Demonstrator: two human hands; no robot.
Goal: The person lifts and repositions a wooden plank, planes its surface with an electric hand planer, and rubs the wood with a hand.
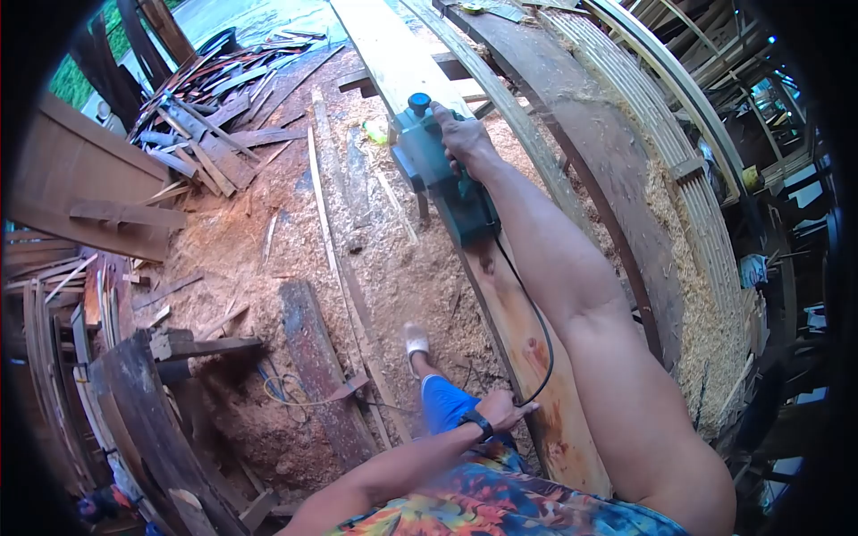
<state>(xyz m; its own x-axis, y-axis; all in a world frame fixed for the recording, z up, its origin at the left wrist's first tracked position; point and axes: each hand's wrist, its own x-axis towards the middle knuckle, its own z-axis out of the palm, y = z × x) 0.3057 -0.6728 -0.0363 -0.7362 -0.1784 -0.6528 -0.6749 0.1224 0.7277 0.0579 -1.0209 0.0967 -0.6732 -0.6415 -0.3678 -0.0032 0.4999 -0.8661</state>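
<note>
My right hand (pixel 465 141) is wrapped round the handle of a green electric planer (pixel 438 174), arm stretched far forward. The planer, with a dark round front knob, rests on a long pale plank (pixel 527 335) that runs away from my body. A black power cord (pixel 547 344) loops from the planer's rear back to my left hand (pixel 503 411). That hand is closed on the cord beside the plank's near end, with a dark watch on the wrist. Brown knots and stains mark the near part of the plank.
Wood shavings (pixel 241 228) cover the ground. Scrap wood (pixel 223 98) is heaped at the upper left, near a brown panel (pixel 98 179). Dark boards (pixel 143 429) stand at the lower left. To the right, a long dark board (pixel 608 152) and stacked strips (pixel 679 196) run alongside the plank.
</note>
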